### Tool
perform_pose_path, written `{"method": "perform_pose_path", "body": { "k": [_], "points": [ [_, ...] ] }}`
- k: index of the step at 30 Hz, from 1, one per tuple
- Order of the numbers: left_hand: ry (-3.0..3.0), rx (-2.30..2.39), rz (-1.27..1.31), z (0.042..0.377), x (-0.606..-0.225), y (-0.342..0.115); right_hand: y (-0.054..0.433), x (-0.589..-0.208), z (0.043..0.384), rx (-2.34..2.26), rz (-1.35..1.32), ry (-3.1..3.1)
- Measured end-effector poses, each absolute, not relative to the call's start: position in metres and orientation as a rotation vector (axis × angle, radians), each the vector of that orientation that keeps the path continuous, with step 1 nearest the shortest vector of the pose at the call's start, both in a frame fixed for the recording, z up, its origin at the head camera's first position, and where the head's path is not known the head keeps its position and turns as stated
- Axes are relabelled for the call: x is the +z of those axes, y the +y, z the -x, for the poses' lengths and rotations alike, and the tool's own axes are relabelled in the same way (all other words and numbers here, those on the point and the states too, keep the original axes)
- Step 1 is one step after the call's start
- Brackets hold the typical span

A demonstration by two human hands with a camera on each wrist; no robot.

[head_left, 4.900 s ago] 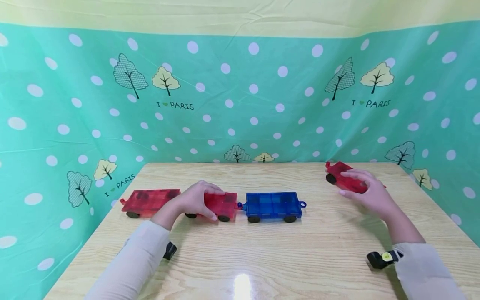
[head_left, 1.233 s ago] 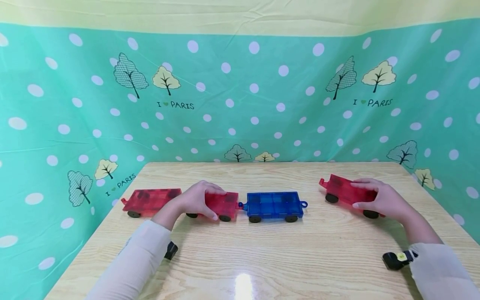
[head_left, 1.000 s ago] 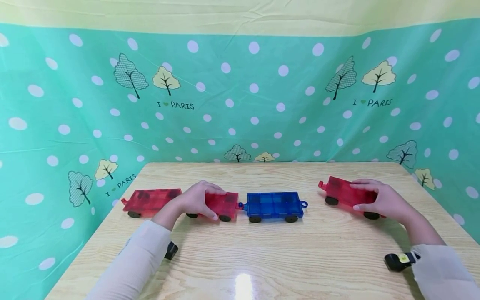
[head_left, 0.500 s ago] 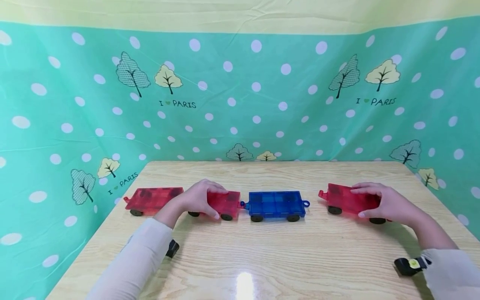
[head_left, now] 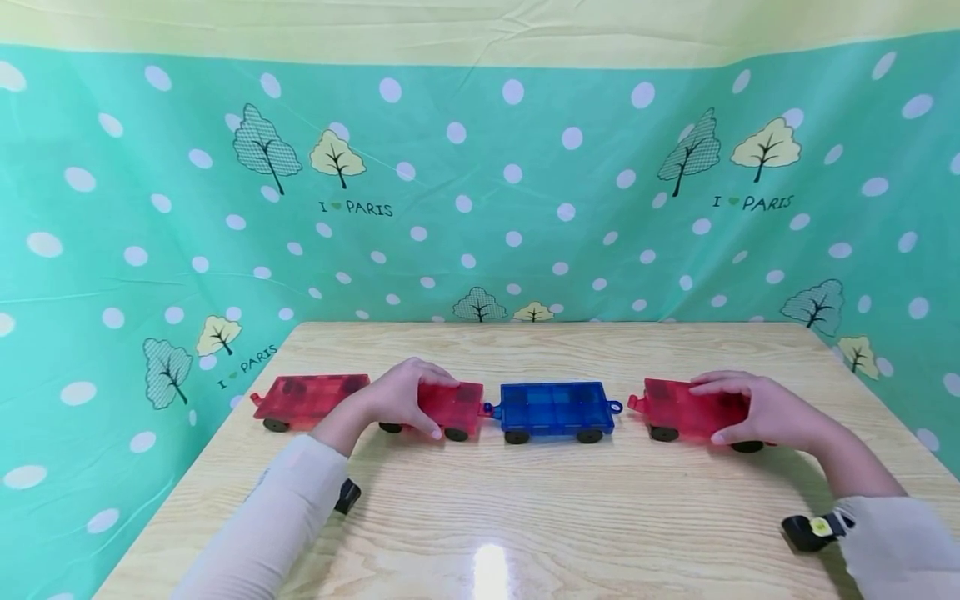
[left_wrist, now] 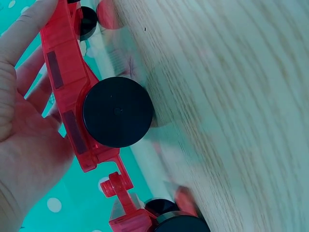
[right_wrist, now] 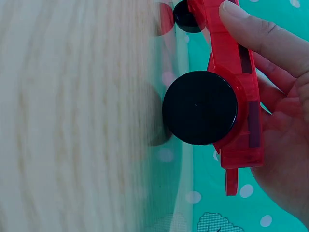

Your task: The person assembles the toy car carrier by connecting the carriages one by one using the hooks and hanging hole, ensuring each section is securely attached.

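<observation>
My left hand (head_left: 401, 395) grips the middle red toy train car (head_left: 461, 408) from above, thumb on its near side. In the left wrist view that red car (left_wrist: 72, 96) links by a hook to another red car (left_wrist: 133, 222) behind it. In the head view this left-end red car (head_left: 311, 400) stands in line. A blue train car (head_left: 555, 408) is joined to the middle car's right end, its ring (head_left: 617, 407) pointing right. My right hand (head_left: 780, 410) holds a separate red car (head_left: 678, 408) across its sides, its hook (head_left: 635, 404) close to the ring.
The cars stand on a light wooden table (head_left: 525, 500). A green dotted curtain (head_left: 525, 183) hangs behind and at both sides. Black wrist cameras show below the left wrist (head_left: 347, 496) and the right wrist (head_left: 806, 532).
My right hand has brought its red car from the far right toward me, turned it in line with the others, then moved it left to the blue car's ring. My left hand keeps its hold.
</observation>
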State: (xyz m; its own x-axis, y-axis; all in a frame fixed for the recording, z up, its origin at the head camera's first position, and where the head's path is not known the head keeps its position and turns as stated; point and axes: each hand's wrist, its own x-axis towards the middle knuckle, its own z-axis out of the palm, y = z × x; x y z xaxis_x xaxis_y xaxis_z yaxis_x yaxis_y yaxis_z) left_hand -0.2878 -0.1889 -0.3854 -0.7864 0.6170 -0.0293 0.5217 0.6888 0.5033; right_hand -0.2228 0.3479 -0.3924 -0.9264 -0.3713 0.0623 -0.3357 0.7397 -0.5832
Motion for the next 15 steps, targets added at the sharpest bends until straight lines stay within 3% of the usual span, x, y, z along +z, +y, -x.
{"method": "perform_pose_path", "body": {
  "k": [15],
  "points": [
    [2.767,0.833,-0.887,0.2806,-0.3861,-0.1848,0.3419,-0.3914,0.2255,-0.957,0.565,2.837]
  ]
}}
